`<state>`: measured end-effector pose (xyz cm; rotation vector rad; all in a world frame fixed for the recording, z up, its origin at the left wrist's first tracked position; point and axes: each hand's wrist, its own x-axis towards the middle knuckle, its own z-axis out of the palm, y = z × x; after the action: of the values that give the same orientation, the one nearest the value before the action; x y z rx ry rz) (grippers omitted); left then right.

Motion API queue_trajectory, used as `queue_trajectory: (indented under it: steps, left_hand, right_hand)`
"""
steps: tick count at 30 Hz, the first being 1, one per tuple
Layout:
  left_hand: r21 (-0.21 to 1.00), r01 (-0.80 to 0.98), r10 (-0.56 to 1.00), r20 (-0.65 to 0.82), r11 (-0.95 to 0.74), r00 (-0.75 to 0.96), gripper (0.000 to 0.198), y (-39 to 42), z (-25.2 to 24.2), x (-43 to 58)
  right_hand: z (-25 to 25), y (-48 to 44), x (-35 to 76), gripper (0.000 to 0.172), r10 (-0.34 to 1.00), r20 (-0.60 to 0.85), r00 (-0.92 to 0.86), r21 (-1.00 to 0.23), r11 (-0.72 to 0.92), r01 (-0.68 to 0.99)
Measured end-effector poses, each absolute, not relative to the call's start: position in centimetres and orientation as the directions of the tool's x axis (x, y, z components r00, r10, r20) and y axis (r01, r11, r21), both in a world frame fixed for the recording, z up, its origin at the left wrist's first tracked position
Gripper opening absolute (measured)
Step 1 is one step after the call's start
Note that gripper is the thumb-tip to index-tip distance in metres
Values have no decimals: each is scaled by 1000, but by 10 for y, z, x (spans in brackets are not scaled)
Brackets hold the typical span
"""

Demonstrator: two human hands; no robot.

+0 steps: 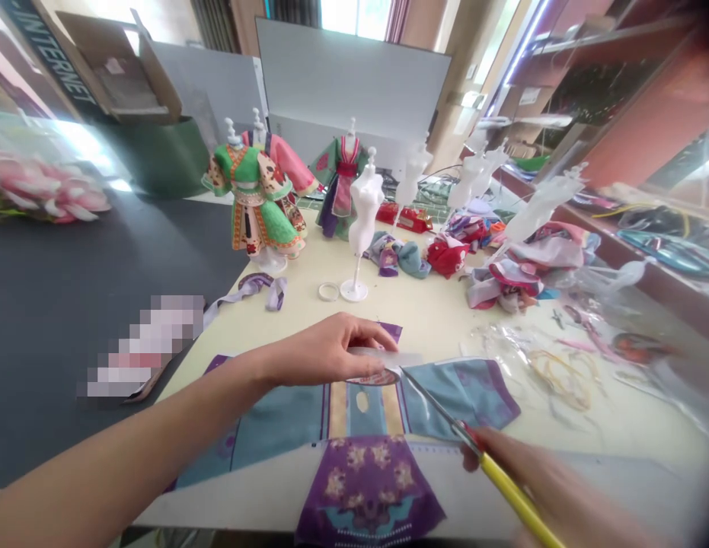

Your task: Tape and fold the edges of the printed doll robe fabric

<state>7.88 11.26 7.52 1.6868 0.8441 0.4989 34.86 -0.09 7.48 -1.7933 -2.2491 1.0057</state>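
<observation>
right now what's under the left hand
The left hand grips a tape roll, and below both lies a blue garment, its two tan strips showing nearer the camera. The part directly underneath is covered, so its pattern can't be seen.

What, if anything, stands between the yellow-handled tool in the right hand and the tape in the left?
Nothing visible does: the yellow-handled tool in the right hand has its tip right beside the tape held by the left hand, though whether they touch is unclear. The garment lies below, not between them.
</observation>
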Motion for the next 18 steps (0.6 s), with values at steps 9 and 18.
queue_trajectory:
  steps: [9,18]
  left_hand:
    - [973,123,856,-232,197,461,16,99,66,85]
    - [987,76,966,-153,140,207,20,87,59,82]
  right_hand:
    - [72,15,349,45,904,-368,-217,-382,65,922]
    - [52,4,346,35,938,-135,-319,-530,204,823]
